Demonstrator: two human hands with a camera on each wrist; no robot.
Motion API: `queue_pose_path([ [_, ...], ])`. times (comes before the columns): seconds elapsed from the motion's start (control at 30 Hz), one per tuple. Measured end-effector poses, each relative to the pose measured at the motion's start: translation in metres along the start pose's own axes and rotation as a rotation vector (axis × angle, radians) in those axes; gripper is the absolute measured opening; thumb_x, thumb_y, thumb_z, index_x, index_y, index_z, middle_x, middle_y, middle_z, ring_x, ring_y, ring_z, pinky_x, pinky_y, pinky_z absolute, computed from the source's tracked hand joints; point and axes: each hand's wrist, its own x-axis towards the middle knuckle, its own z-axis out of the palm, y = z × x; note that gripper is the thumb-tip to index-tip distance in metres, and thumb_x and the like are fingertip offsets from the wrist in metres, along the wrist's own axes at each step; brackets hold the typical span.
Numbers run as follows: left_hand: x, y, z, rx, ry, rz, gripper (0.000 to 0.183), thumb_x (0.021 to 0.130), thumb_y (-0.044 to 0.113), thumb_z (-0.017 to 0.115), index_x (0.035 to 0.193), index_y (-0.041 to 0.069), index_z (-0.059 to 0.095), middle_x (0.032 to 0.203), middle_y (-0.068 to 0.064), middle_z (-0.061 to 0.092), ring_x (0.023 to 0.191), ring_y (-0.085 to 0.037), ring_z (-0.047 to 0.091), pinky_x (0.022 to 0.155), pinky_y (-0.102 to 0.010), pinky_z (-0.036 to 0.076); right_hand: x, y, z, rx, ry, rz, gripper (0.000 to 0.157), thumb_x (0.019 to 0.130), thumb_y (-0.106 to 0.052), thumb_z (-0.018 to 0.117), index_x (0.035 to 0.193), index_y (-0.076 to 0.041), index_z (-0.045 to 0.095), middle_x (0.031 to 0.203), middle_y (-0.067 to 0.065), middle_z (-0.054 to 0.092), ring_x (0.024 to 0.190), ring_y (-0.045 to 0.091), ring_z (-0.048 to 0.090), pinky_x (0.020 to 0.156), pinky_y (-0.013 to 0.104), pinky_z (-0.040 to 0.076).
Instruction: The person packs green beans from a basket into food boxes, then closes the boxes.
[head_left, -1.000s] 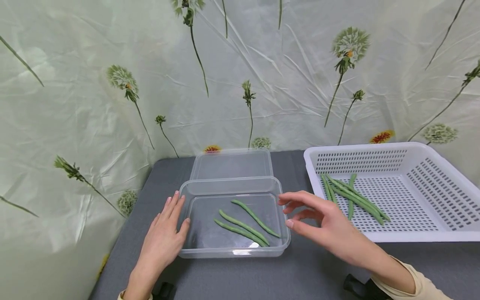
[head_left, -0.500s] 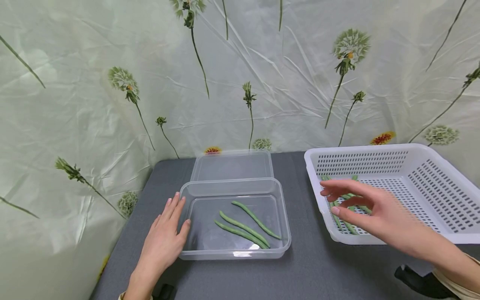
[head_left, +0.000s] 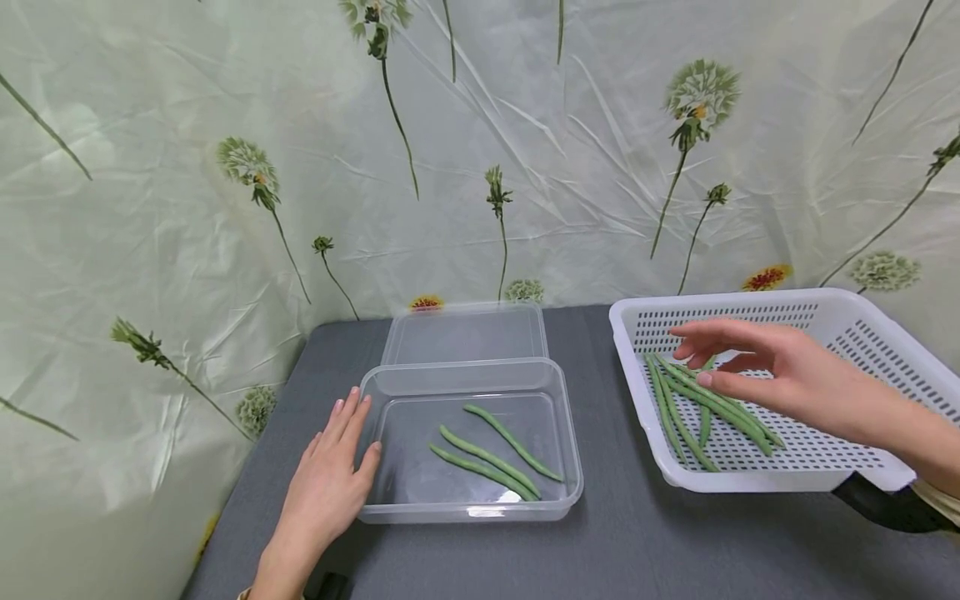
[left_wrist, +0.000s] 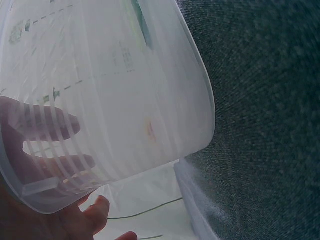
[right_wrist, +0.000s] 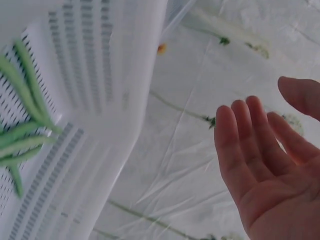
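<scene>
My left hand (head_left: 324, 471) rests along the left rim of a clear plastic container (head_left: 471, 510), fingers straight. Three green beans (head_left: 491, 458) lie on the container's floor, slanting toward its front right corner. Over the white perforated basket (head_left: 780, 481) hovers my right hand (head_left: 787, 371), fingers loosely bent and thumb apart, holding nothing. Below its fingertips several green beans (head_left: 686, 417) lie in the left part of the basket. The right wrist view shows the empty palm and spread thumb beside the basket wall (right_wrist: 125, 100).
Behind the container lies its clear lid (head_left: 467, 333), flat on the dark grey tabletop (head_left: 600, 550). A flower-printed plastic sheet (head_left: 585, 150) hangs at the back and left. Between container and basket runs a narrow strip of tabletop.
My right hand has moved right, from the container's right rim to above the beans in the basket. The left hand and the beans in the container have stayed put.
</scene>
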Motion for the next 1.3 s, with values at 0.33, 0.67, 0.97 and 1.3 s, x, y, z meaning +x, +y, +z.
queue_pose_path([
  [0.33, 0.000, -0.003, 0.003, -0.001, 0.001, -0.007, 0.064, 0.102, 0.026, 0.053, 0.157, 0.008, 0.026, 0.164, -0.008, 0.016, 0.149, -0.031, 0.012, 0.110, -0.063, 0.020, 0.014, 0.042, -0.015, 0.102, -0.180, 0.069, 0.046, 0.093, -0.003, 0.067, 0.137, -0.013, 0.056, 0.115, -0.001, 0.067, 0.102, 0.008, 0.062, 0.071, 0.025, 0.055],
  [0.67, 0.000, -0.002, 0.002, -0.002, -0.014, -0.020, 0.064, 0.102, 0.026, 0.053, 0.157, 0.008, 0.025, 0.164, -0.008, 0.014, 0.149, -0.031, 0.011, 0.111, -0.064, 0.018, 0.025, 0.079, -0.020, 0.135, -0.341, 0.057, 0.043, 0.092, -0.007, 0.069, 0.133, -0.001, 0.055, 0.115, 0.002, 0.066, 0.099, 0.016, 0.066, 0.074, 0.028, 0.056],
  [0.97, 0.000, -0.002, 0.000, 0.000, -0.005, -0.008, 0.063, 0.102, 0.025, 0.053, 0.157, 0.008, 0.026, 0.164, -0.008, 0.015, 0.149, -0.031, 0.012, 0.111, -0.063, 0.020, 0.024, 0.118, -0.009, 0.189, -0.410, 0.185, 0.038, 0.093, -0.005, 0.067, 0.127, 0.008, 0.056, 0.113, 0.018, 0.065, 0.094, 0.017, 0.068, 0.071, 0.033, 0.059],
  [1.3, 0.002, -0.001, 0.001, 0.002, -0.005, -0.007, 0.063, 0.102, 0.025, 0.053, 0.157, 0.008, 0.027, 0.164, -0.008, 0.016, 0.149, -0.032, 0.012, 0.111, -0.062, 0.020, 0.022, 0.150, -0.008, 0.308, -0.498, 0.303, 0.043, 0.097, -0.006, 0.060, 0.132, 0.015, 0.048, 0.116, 0.026, 0.060, 0.094, 0.019, 0.066, 0.067, 0.044, 0.059],
])
